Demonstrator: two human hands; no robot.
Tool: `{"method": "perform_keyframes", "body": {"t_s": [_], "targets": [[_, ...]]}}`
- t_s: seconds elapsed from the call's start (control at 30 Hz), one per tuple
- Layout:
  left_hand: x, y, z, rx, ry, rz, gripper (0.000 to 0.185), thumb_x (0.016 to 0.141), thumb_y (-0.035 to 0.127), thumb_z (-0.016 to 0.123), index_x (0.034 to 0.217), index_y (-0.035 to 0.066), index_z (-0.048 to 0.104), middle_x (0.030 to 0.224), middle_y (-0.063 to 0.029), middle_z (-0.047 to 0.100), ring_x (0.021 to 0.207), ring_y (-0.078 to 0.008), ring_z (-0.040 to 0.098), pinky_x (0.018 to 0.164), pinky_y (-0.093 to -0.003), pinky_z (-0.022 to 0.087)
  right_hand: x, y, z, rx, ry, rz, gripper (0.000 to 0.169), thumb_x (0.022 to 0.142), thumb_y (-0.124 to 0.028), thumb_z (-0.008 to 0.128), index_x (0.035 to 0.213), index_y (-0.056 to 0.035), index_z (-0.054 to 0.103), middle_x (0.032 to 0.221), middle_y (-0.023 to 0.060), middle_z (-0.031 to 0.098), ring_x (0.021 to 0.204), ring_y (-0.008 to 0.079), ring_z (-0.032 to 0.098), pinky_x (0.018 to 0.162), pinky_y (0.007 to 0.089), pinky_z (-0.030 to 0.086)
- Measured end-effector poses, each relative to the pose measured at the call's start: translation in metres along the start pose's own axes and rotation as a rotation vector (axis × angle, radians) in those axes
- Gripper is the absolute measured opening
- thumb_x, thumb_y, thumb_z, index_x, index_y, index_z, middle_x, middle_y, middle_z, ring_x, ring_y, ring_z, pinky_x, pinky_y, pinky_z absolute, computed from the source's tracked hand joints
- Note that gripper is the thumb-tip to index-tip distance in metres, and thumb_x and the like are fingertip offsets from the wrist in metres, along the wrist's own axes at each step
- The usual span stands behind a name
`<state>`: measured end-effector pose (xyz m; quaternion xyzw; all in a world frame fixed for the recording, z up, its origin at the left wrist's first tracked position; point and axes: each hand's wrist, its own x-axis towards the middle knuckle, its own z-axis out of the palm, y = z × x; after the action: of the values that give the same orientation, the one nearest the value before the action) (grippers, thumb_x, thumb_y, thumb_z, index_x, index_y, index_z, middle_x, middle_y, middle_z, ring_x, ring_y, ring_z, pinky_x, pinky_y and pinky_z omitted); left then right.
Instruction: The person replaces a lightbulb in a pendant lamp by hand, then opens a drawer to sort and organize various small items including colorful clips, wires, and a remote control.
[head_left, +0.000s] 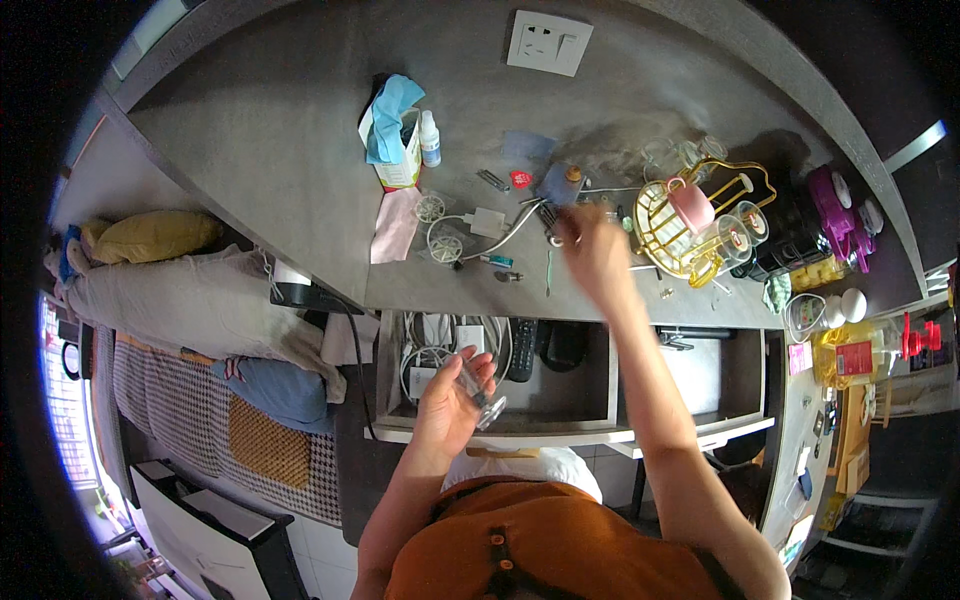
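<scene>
My left hand (442, 405), palm up above the open drawer, holds a clear tube-like object (480, 397) with a wider flared end. My right hand (596, 247) is blurred by motion over the grey counter, beside a small pile of items; whether its fingers grip anything is hidden. Close to it are a blue-grey cloth or pouch (561, 184), a small brown-topped item (573, 174) and a green stick (549, 274). A white power adapter (487, 223) with a cable lies to the left, near two round white spoked pieces in clear wrap.
Both drawers stand pulled out; the left one holds coiled white cables (427, 337) and a black remote control (523, 350). To the right, a gold wire rack (652, 232) carries a pink cup (690, 206) and glasses. A tissue box (401, 161) stands at the back left.
</scene>
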<state>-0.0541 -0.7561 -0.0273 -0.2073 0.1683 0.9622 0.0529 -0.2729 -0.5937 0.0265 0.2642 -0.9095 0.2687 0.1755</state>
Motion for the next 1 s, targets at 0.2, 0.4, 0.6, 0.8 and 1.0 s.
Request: {"method": "perform_keyframes", "body": {"t_s": [0.2, 0.4, 0.6, 0.8, 1.0], "targets": [[0.02, -0.005, 0.008, 0.016, 0.051, 0.026, 0.038, 0.096, 0.038, 0.049, 0.116, 0.006, 0.055, 0.106, -0.0068, 0.061, 0.099, -0.0184, 0.058, 0.085, -0.0332, 0.047, -0.102, -0.108, -0.006, 0.463, -0.321, -0.053, 0.023, 0.075, -0.009, 0.069, 0.096, -0.0015, 0.064, 0.094, 0.0161, 0.06, 0.081, 0.0327, 0.061, 0.069, 0.0371, 0.051], [0.018, -0.007, -0.018, -0.068, 0.16, 0.012, 0.023, 0.095, 0.026, 0.053, 0.106, 0.006, 0.055, 0.083, -0.0036, 0.058, 0.069, -0.0134, 0.056, 0.067, -0.0339, 0.05, -0.047, -0.036, 0.023, 0.347, -0.031, 0.044, 0.02, 0.073, -0.005, 0.068, 0.091, -0.0017, 0.061, 0.086, 0.0171, 0.061, 0.075, 0.0353, 0.062, 0.064, 0.0416, 0.05], [0.012, -0.004, -0.02, 0.038, 0.125, 0.021, 0.024, 0.095, 0.026, 0.052, 0.109, 0.007, 0.054, 0.084, -0.0036, 0.057, 0.069, -0.0133, 0.055, 0.067, -0.0331, 0.049, 0.03, 0.045, 0.074, -0.339, 0.029, 0.044, 0.02, 0.073, -0.013, 0.066, 0.09, -0.0034, 0.061, 0.087, 0.0173, 0.061, 0.082, 0.0344, 0.061, 0.071, 0.0426, 0.05], [-0.011, 0.004, -0.029, 0.068, 0.165, 0.1, 0.02, 0.095, 0.024, 0.052, 0.107, 0.008, 0.054, 0.085, -0.0027, 0.056, 0.071, -0.0127, 0.055, 0.067, -0.0334, 0.049, 0.061, -0.006, 0.064, -0.194, 0.044, 0.133, 0.013, 0.078, -0.015, 0.058, 0.086, -0.0066, 0.064, 0.091, 0.0148, 0.061, 0.08, 0.032, 0.064, 0.067, 0.0417, 0.053], [-0.013, 0.001, -0.036, 0.058, 0.113, 0.102, 0.024, 0.095, 0.021, 0.053, 0.113, 0.005, 0.053, 0.087, -0.0044, 0.058, 0.074, -0.0158, 0.054, 0.064, -0.0376, 0.047, 0.102, 0.002, 0.151, -0.303, -0.072, 0.126, 0.02, 0.087, -0.016, 0.049, 0.098, -0.0052, 0.061, 0.103, 0.0144, 0.059, 0.098, 0.0289, 0.059, 0.076, 0.0358, 0.054]]}}
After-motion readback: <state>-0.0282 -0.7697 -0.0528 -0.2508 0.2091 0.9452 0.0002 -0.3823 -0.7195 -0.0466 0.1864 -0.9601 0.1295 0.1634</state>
